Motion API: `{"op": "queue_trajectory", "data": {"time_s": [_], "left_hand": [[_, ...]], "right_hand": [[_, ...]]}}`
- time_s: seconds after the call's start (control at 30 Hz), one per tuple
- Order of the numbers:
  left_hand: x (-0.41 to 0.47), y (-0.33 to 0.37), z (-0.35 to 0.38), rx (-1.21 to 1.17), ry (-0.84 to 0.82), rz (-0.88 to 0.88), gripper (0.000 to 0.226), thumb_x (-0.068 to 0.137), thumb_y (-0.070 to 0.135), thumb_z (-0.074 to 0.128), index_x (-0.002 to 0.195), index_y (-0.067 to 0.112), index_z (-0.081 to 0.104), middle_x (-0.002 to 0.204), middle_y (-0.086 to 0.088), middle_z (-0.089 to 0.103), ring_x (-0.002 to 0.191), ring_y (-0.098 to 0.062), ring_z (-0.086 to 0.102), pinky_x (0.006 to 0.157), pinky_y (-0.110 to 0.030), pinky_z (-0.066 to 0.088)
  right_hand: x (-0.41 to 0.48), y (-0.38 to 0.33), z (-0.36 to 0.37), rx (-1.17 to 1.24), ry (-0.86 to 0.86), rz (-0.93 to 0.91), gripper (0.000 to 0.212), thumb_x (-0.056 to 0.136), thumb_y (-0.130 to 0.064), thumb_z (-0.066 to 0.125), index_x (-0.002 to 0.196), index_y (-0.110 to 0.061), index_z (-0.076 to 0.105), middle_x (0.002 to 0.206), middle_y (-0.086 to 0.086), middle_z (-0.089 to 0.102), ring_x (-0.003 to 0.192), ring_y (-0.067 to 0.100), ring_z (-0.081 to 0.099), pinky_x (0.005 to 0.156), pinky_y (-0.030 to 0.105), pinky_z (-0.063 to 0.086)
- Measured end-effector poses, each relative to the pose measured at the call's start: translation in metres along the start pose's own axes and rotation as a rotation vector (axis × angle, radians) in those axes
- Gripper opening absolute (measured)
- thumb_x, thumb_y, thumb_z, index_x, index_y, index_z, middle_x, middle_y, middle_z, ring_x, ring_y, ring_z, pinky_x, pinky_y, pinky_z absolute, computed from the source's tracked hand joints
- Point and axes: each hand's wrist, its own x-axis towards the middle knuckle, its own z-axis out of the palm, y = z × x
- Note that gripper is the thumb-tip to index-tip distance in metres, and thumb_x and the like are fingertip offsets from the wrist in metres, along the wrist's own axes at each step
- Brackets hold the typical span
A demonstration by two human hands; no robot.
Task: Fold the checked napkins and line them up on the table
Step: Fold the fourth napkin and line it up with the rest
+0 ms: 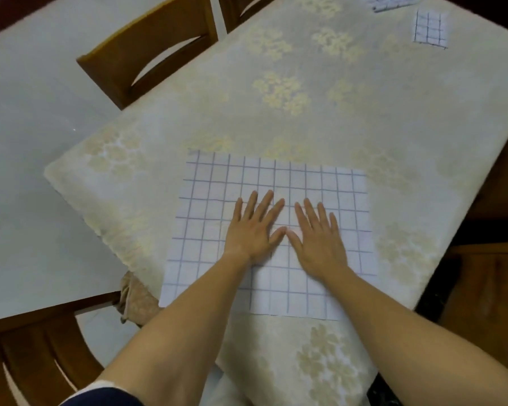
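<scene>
1. Left hand [254, 230]: flat, palm down, fingers spread and pointing away from the body; gripping nothing, pressed on the napkin. Bare forearm runs back to a dark sleeve [106, 398] at the bottom edge.
2. Right hand [318, 237]: flat, palm down, fingers spread; gripping nothing, pressed on the same napkin. Thumb tips of the two hands touch or nearly touch.
3. Napkin [217, 186]: white with blue checks, spread open and unfolded under both hands, reaching out on every side of them. Its near left corner sits at the table's edge.
4. Folded napkin [430, 29]: small checked square, well beyond the right hand, far right.
5. Further checked cloth [389, 1]: beyond that, cut by the top edge; form unclear.
6. Table [305, 68]: cream floral cover; wide bare stretch beyond the fingertips, narrower strip right of the right hand.
7. Chair [147, 51]: wooden, at the table's edge, far beyond the left hand.
8. Second chair [35, 356]: near left, beside the left forearm.
</scene>
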Motion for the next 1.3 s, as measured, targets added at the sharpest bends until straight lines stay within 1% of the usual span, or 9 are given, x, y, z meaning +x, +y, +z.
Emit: {"op": "queue_trajectory", "data": {"time_s": [0.23, 0.37, 0.5, 0.67, 0.77, 0.93, 1.03, 1.2, 1.3], "left_hand": [[-0.004, -0.053, -0.018, -0.046, 0.011, -0.063, 0.067, 0.101, 0.069, 0.004, 0.16, 0.044, -0.014, 0.167, 0.013, -0.025, 0.156, -0.02, -0.024, 0.125, -0.051, -0.016], [0.036, -0.041, -0.036, -0.058, 0.123, -0.07, 0.062, 0.109, 0.053, 0.014, 0.164, 0.03, -0.001, 0.172, 0.006, -0.013, 0.158, -0.021, -0.016, 0.126, -0.047, -0.014], [0.076, -0.042, -0.037, -0.054, 0.038, -0.076, 0.062, 0.107, 0.058, 0.011, 0.163, 0.037, -0.007, 0.17, 0.011, -0.018, 0.157, -0.021, -0.019, 0.126, -0.051, -0.012], [0.076, -0.103, -0.045, -0.052, 0.054, -0.234, 0.064, 0.102, 0.067, 0.004, 0.16, 0.045, -0.014, 0.168, 0.016, -0.022, 0.157, -0.022, -0.021, 0.126, -0.051, -0.012], [0.073, -0.12, -0.061, 0.001, -0.007, -0.279, 0.069, 0.103, 0.066, 0.007, 0.161, 0.036, -0.016, 0.169, 0.007, -0.025, 0.156, -0.028, -0.022, 0.125, -0.052, -0.013], [0.03, -0.04, -0.049, -0.063, 0.238, -0.11, 0.062, 0.111, 0.041, 0.02, 0.165, 0.02, -0.001, 0.172, 0.0, -0.01, 0.158, -0.028, -0.012, 0.128, -0.051, -0.006], [-0.013, -0.016, -0.01, -0.084, 0.1, -0.094, 0.064, 0.11, 0.045, 0.019, 0.164, 0.025, -0.01, 0.171, 0.005, -0.018, 0.157, -0.022, -0.019, 0.127, -0.048, -0.01], [-0.024, -0.05, 0.002, -0.059, 0.066, -0.111, 0.064, 0.105, 0.062, 0.005, 0.162, 0.039, -0.013, 0.168, 0.015, -0.022, 0.156, -0.017, -0.023, 0.126, -0.048, -0.014], [-0.04, -0.088, -0.004, -0.068, 0.076, -0.282, 0.069, 0.103, 0.064, 0.0, 0.161, 0.033, -0.018, 0.167, 0.006, -0.029, 0.154, -0.024, -0.028, 0.126, -0.051, -0.013]], "right_hand": [[0.006, 0.055, -0.014, -0.052, 0.024, 0.043, 0.08, 0.096, -0.071, -0.005, 0.16, -0.024, -0.012, 0.168, -0.002, -0.017, 0.154, 0.02, -0.02, 0.126, 0.047, -0.004], [0.051, -0.001, -0.03, 0.051, 0.138, 0.019, 0.069, 0.104, -0.056, 0.007, 0.161, -0.018, 0.0, 0.169, -0.001, -0.005, 0.156, 0.02, -0.009, 0.127, 0.045, 0.0], [0.1, -0.047, -0.021, 0.038, 0.053, -0.026, 0.065, 0.105, -0.052, 0.004, 0.161, -0.021, -0.005, 0.169, -0.003, -0.011, 0.155, 0.019, -0.014, 0.126, 0.045, -0.004], [0.105, 0.01, -0.022, -0.07, 0.031, 0.031, 0.074, 0.099, -0.066, -0.003, 0.16, -0.025, -0.014, 0.167, -0.005, -0.018, 0.154, 0.023, -0.017, 0.125, 0.05, -0.003], [0.111, 0.042, -0.04, -0.098, -0.042, 0.073, 0.079, 0.096, -0.07, -0.006, 0.159, -0.023, -0.017, 0.166, -0.003, -0.023, 0.153, 0.026, -0.021, 0.125, 0.052, -0.005], [0.072, -0.044, -0.051, 0.109, 0.154, -0.036, 0.069, 0.104, -0.053, 0.006, 0.161, -0.016, -0.004, 0.168, 0.0, -0.012, 0.155, 0.022, -0.012, 0.126, 0.043, -0.006], [0.019, -0.084, -0.014, 0.127, 0.079, -0.04, 0.063, 0.107, -0.047, 0.009, 0.161, -0.016, -0.004, 0.168, 0.0, -0.011, 0.155, 0.02, -0.013, 0.126, 0.043, -0.004], [-0.014, -0.015, 0.013, -0.065, -0.006, 0.025, 0.072, 0.103, -0.063, 0.01, 0.161, -0.024, -0.008, 0.169, -0.005, -0.013, 0.155, 0.021, -0.014, 0.126, 0.05, 0.001], [-0.016, 0.037, -0.002, -0.084, -0.035, 0.176, 0.076, 0.099, -0.068, -0.002, 0.157, -0.023, -0.021, 0.165, -0.004, -0.027, 0.153, 0.024, -0.021, 0.125, 0.051, -0.001]]}}
